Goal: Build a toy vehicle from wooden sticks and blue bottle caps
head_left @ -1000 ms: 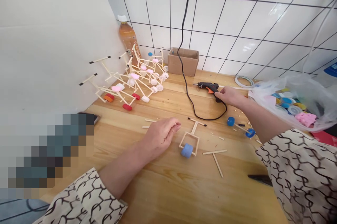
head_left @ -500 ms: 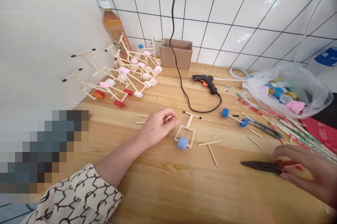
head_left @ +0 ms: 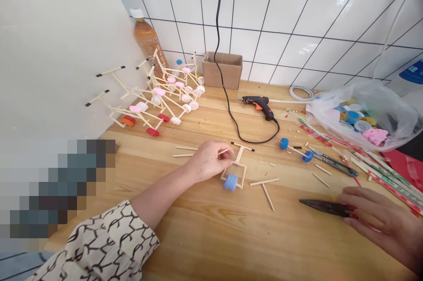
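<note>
While your left hand (head_left: 211, 161) lies on the bench (head_left: 198, 241) with its fingers loosely together, a thin stick showing past the fingertips, it sits just beside the stick frame (head_left: 238, 167), a small flat shape of pale sticks with a blue wheel (head_left: 230, 182) at its near end; you cannot tell from this view whether those fingers pinch the stick or only cover it. A careless sideways move could knock that light frame, and any joints still soft with glue could break apart. Your right hand (head_left: 380, 212), at the far right, has its fingers curved and close to the handle end of the black pliers (head_left: 325, 207), which lie flat with their points aimed toward the frame; whether the hand grips them is hard to tell. Sliding them could scatter the loose sticks (head_left: 264, 181) that lie between them and the frame. Farther back, the glue gun (head_left: 259, 104) lies on its side, its black cord (head_left: 251, 142) curving across the bench, so a reaching arm could snag it and drag the nozzle. Stick models (head_left: 158, 100) lean against the wall panel (head_left: 49, 52), where a stray elbow could topple them.
</note>
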`<state>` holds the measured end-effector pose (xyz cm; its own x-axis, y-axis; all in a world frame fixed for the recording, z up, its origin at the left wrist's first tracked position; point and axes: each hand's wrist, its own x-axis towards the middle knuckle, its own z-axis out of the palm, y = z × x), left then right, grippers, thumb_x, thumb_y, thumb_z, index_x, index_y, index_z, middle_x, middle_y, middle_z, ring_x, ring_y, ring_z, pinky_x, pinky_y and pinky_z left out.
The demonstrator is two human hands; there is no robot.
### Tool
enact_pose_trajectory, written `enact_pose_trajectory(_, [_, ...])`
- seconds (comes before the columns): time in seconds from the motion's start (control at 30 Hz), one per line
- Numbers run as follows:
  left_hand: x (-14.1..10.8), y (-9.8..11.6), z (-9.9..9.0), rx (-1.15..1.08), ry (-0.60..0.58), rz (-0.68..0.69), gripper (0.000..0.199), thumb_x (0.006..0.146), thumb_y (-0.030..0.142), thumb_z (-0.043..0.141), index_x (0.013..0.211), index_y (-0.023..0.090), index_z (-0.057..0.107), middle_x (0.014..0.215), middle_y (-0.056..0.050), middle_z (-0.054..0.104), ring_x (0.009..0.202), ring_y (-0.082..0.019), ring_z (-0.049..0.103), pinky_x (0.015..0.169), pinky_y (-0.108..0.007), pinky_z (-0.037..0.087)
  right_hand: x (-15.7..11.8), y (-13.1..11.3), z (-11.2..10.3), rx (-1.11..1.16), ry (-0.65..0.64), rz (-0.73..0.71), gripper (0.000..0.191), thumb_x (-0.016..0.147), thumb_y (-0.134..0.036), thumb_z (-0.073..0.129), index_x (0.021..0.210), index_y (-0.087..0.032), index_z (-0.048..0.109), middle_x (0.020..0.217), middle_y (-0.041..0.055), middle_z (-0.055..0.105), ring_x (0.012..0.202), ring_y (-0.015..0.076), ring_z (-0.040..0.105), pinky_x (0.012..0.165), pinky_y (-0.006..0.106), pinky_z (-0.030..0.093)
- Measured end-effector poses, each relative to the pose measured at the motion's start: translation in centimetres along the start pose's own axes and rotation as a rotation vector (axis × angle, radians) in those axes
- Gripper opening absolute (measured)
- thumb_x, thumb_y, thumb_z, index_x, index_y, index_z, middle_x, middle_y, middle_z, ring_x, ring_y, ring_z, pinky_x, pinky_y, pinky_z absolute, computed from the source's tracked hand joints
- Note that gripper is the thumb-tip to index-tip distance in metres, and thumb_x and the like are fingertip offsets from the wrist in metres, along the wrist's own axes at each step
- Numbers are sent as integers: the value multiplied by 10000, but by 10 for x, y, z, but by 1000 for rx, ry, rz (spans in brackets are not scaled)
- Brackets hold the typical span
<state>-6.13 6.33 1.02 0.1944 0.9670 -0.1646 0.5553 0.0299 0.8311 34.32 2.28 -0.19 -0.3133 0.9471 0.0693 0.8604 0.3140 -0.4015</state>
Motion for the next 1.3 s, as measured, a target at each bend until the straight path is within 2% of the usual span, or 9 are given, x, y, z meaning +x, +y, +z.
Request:
enact_pose_trajectory(0.07, [2,-1,1,29,-12,3,109,689,164,595,763,142,671,672,-9,644,581,-109,554,533,-196,406,11,-16,-3,-117,-90,-110,243,745,-379,607,977,-431,656,1079,113,646,1037,306,613,856,411,494])
enact_pose_trajectory(0.2, [3,-3,2,120,-27,3,106,687,158,585,745,147,673,697,-21,674,615,-127,589,549,-203,415,47,-59,-7,-217,-6,-295,249,811,-342,531,1021,-264,641,1047,96,657,980,284,634,801,387,545])
enact_pose_trajectory(0.27, [4,-2,3,161,-30,11,97,682,144,575,713,147,667,673,-17,669,601,-124,585,542,-201,407,64,-77,-4,-247,-42,-354,230,828,-280,495,980,-215,655,1011,108,668,919,269,651,753,364,555])
enact_pose_trajectory(0.4, [4,0,4,202,-18,17,104,660,99,550,647,140,645,595,3,636,546,-108,551,509,-192,375,89,-91,9,-285,-104,-428,212,814,-215,475,934,-206,649,989,115,657,908,271,638,727,382,541])
enact_pose_trajectory(0.57, [2,0,6,184,9,8,129,654,85,525,652,134,645,569,16,611,522,-94,522,491,-185,354,102,-94,23,-304,-184,-399,213,799,-185,478,928,-218,645,971,99,644,888,262,616,733,397,512])
enact_pose_trajectory(0.8, [-1,-12,11,44,54,-1,144,675,134,505,701,125,646,586,12,598,539,-95,521,485,-179,366,113,-122,33,-293,-315,-326,200,798,-173,493,903,-184,663,886,100,620,838,246,585,717,380,476])
enact_pose_trajectory(1.03, [-5,-9,14,-65,105,-98,87,696,158,535,685,137,618,536,42,529,477,-72,459,456,-164,355,124,-151,43,-283,-353,-282,159,786,-160,530,868,-178,666,863,85,619,849,244,586,749,367,457])
enact_pose_trajectory(1.17, [-7,-7,16,-17,166,-56,91,697,128,531,680,135,620,538,37,536,487,-73,459,456,-161,350,126,-157,45,-266,-348,-276,168,789,-148,532,890,-177,663,898,88,622,878,247,584,768,364,444])
enact_pose_trajectory(1.3, [-8,-6,19,10,170,-21,99,699,111,534,668,134,625,538,34,548,488,-72,461,462,-163,351,124,-157,45,-267,-339,-278,150,789,-158,530,870,-182,655,876,76,615,853,239,579,745,355,435])
